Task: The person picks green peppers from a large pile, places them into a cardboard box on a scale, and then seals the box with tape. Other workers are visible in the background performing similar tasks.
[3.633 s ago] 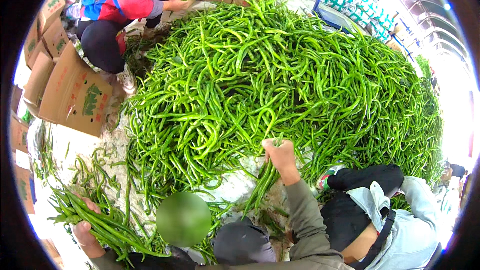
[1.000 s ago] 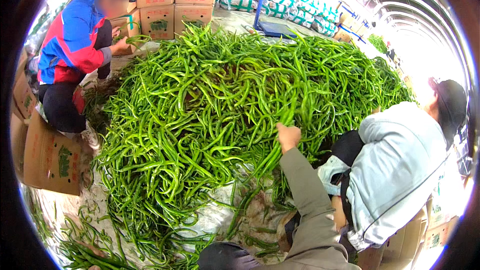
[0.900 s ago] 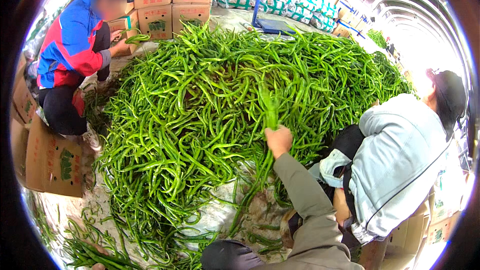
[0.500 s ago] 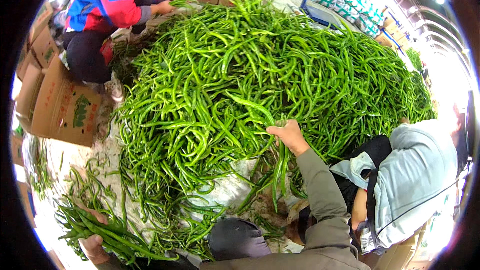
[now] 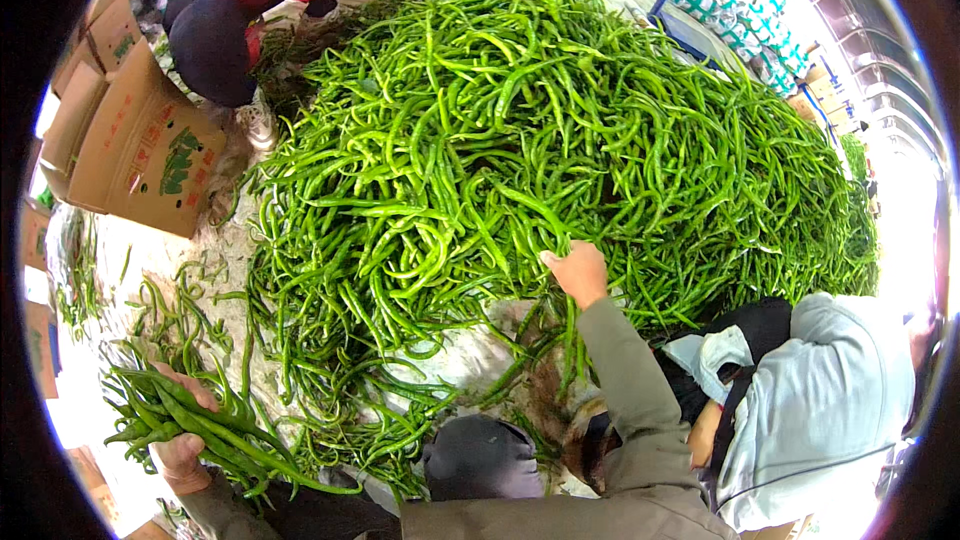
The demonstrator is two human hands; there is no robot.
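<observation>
While a heap of green peppers [image 5: 560,140] spreads before me, a thick bunch [image 5: 215,432] at my lower left, my left fingers [image 5: 190,387] curled wide around it, a few peppers [image 5: 570,340] gripped in my closed right fingers [image 5: 582,265] at the heap's near side.

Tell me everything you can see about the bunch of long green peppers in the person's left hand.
The loose bunch of long, slender green peppers looks smooth and glossy, some pods gently curved. It slants from upper left to lower right in the picture's lower left, ends uneven, one pod jutting beyond the rest. The person's bare left hand clasps it. The pods overlap too much to count.
</observation>
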